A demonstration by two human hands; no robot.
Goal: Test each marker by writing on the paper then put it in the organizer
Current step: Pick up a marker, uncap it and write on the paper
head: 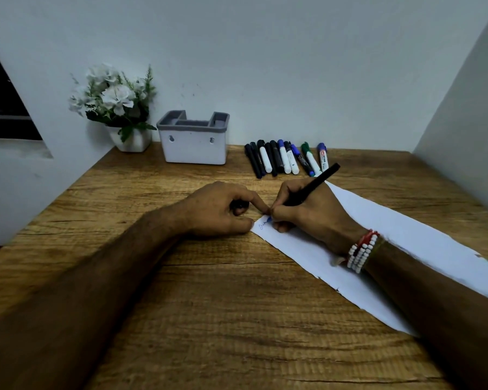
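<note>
My right hand [307, 212] grips a black-barrelled marker [319, 182] with a blue tip, its tip down on the near-left corner of a long white paper [406, 243], where small blue writing shows. My left hand [223, 209] rests on the table with fingers curled around a small dark object, likely the marker's cap, and its fingertip pins the paper's corner. Several markers [286, 159], black, blue and green capped, lie in a row by the back wall. A white organizer [193, 149] with a grey compartment top stands to their left.
A white pot of white flowers [116, 108] stands at the back left, beside the organizer. The wooden table [209, 305] is boxed in by walls at the back and right. A beaded bracelet [361, 251] is on my right wrist.
</note>
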